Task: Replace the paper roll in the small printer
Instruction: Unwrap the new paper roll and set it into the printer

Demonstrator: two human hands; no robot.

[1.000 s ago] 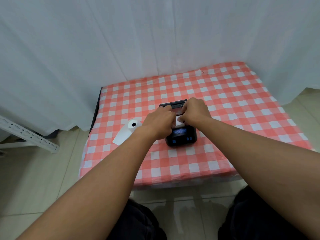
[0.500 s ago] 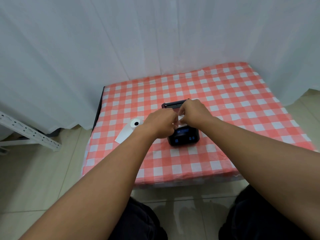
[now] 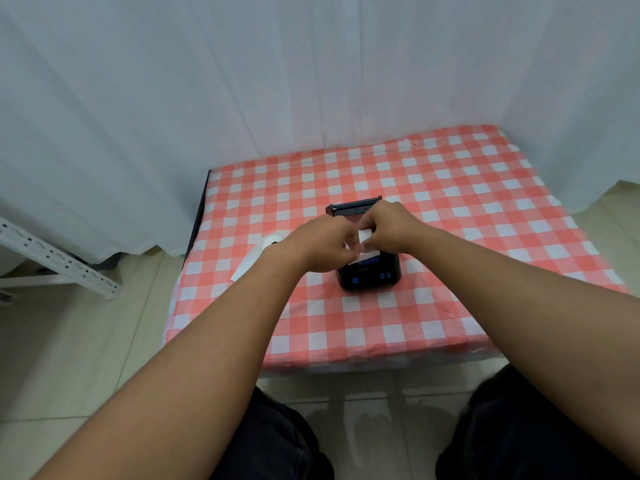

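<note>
Both hands meet over the open printer [image 3: 369,268], which sits mid-worktop [image 3: 450,202] with its lid [image 3: 355,206] tipped up at the far side. The left hand [image 3: 320,242] and right hand [image 3: 389,226] each pinch the white paper [image 3: 365,242], probably drawing its free end out so the lid can close over it. Another roll [image 3: 272,241] lies just left, its tail trailing toward the near-left edge. Open cloth lies right and far.
</note>
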